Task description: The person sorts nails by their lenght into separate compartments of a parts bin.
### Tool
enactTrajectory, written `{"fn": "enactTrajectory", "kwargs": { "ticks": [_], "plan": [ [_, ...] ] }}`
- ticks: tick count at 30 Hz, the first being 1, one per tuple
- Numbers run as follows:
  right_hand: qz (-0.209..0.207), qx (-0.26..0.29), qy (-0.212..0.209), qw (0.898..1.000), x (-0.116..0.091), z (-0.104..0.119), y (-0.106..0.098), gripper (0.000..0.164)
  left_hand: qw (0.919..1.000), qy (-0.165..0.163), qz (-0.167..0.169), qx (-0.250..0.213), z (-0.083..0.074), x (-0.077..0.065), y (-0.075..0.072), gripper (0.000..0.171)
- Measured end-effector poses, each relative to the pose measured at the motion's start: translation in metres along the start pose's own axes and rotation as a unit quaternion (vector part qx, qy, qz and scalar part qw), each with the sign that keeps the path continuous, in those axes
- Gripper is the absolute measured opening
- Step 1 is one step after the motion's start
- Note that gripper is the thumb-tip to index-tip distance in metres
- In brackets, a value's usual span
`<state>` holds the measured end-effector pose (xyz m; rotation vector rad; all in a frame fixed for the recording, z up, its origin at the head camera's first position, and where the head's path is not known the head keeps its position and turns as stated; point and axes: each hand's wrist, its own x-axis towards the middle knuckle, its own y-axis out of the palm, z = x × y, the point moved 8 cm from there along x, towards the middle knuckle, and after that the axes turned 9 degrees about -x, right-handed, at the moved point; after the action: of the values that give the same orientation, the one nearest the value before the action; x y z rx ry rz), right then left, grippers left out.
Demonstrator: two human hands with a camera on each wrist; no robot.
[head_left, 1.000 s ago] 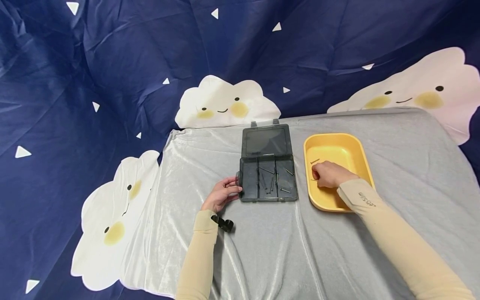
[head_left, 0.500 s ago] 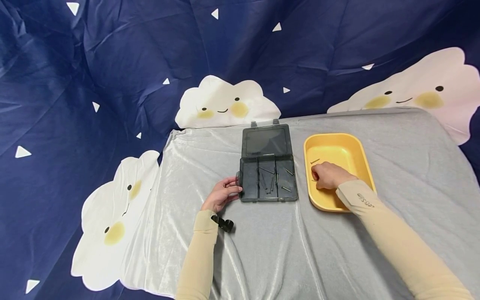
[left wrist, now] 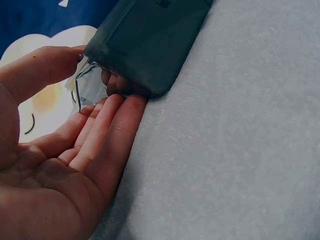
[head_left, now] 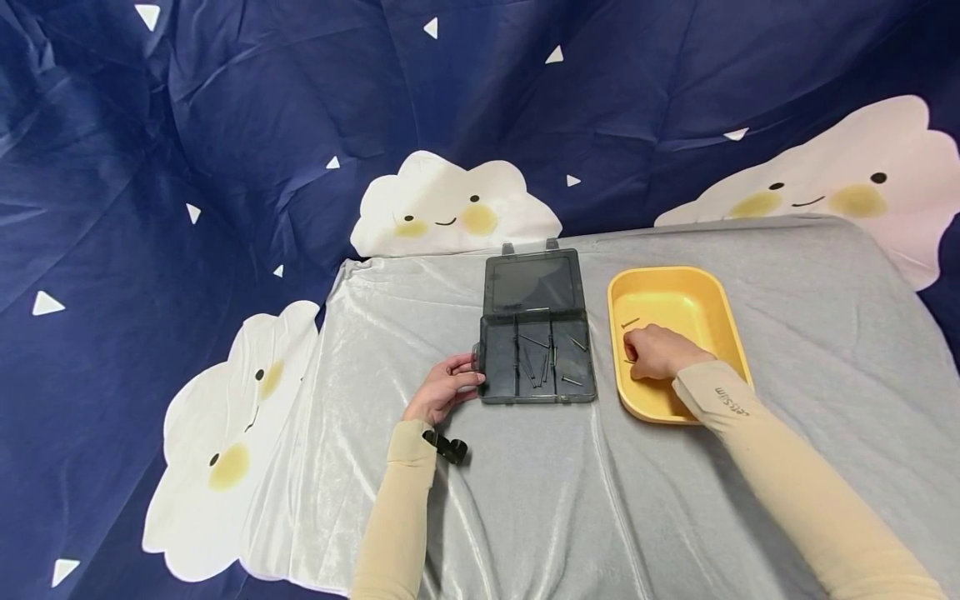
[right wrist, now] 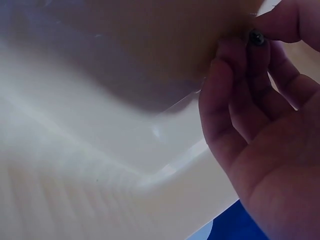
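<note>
A dark translucent compartment box [head_left: 498, 358] lies with its lid raised. Several screws [head_left: 542, 367] lie in its middle compartment, and two more are in the right one. My left hand [head_left: 444, 390] holds the box's left side. In the left wrist view the thumb and fingers touch the edge by the clear latch [left wrist: 90, 85]. My right hand [head_left: 656, 350] is inside the yellow tray [head_left: 723, 321], near its left wall. It pinches a screw, whose cross-slotted head [right wrist: 256, 37] shows between thumb and fingers. Another screw [head_left: 630, 322] lies on the tray floor just beyond that hand.
Grey cloth [head_left: 540, 483] covers the table under the box and tray. The raised lid [head_left: 532, 282] leans back toward the table's far edge. A dark blue curtain [head_left: 480, 92] with printed clouds hangs behind. A black strap [head_left: 446, 447] is on the left wrist.
My right hand has shifted very slightly in the tray, and less of the screw shows past the fingers in the head view. My left hand and the box have stayed put.
</note>
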<state>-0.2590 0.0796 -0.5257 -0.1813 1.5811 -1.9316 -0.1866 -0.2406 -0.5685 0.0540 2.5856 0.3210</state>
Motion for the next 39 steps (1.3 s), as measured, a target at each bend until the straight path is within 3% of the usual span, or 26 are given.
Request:
{"fn": "enactTrajectory", "kwargs": {
  "ticks": [9,39],
  "plan": [
    [-0.002,0.01,-0.005,1.0,-0.002,-0.001,-0.002,0.017,1.0,0.002,0.007,0.005,-0.013,-0.016,0.012,0.059],
    [-0.036,0.059,0.006,0.998,-0.017,-0.005,-0.034,0.017,1.0,0.001,0.007,0.003,-0.013,-0.018,0.012,0.06]
  ]
}}
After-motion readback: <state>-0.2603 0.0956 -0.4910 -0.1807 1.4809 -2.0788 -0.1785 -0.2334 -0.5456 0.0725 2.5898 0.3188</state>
